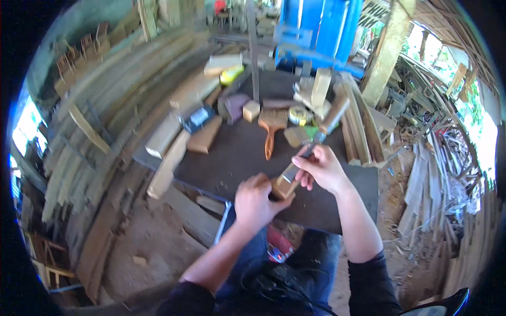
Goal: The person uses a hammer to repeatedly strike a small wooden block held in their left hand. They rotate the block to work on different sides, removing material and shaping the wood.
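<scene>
My left hand (258, 201) is closed round a small wooden block (286, 188) near the front edge of the dark tabletop (211, 171). In my right hand (322, 167) is a flat-bladed hand tool (291, 171) that looks like a chisel, gripped between thumb and fingers. Its metal blade points down toward me and meets the block, or lies just over it; exact contact cannot be made out. Beyond the hands lies a wide brush (271, 126) with an orange-brown handle. A second brush with pale bristles (293, 138) sits close to the right hand, partly hidden.
Wood pieces (204, 135) line the table's left side beside a dark blue box (198, 119). At the back are a tape roll or measure (298, 116), a wood cube (251, 110) and a thin upright post (253, 58). Long boards (354, 129) edge the right; lumber stacks flank the table.
</scene>
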The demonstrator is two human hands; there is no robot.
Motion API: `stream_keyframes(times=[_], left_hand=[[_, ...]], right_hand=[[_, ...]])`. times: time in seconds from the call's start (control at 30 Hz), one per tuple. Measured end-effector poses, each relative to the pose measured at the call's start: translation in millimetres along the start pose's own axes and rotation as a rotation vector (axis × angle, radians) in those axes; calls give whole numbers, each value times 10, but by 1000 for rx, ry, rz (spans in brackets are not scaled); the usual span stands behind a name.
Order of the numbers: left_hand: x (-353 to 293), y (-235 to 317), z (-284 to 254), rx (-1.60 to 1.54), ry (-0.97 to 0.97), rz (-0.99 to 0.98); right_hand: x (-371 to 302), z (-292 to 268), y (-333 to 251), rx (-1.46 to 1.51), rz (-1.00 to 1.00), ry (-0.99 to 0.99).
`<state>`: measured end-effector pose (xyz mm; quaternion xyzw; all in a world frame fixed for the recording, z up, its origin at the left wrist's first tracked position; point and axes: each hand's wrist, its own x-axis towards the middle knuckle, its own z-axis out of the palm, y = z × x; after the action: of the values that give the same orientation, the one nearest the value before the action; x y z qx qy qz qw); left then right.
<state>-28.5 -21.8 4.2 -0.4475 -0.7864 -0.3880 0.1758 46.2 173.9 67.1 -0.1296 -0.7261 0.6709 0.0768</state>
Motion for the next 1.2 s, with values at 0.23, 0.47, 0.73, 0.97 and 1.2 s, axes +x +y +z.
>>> stream_keyframes(times=[0.23, 0.47, 0.73, 0.97, 1.2], left_hand=[[7, 30, 4, 49, -21, 1], [-64, 81, -45, 104, 66, -41], [-36, 153, -170, -189, -202, 115], [555, -2, -75, -162, -180, 282], [1447, -334, 324, -326, -585, 331]], right_hand=[[294, -198, 449, -97, -238, 500], [420, -276, 608, -263, -518, 858], [528, -460, 687, 282, -384, 639], [461, -509, 664, 541, -221, 358], [392, -541, 552, 567, -275, 180]])
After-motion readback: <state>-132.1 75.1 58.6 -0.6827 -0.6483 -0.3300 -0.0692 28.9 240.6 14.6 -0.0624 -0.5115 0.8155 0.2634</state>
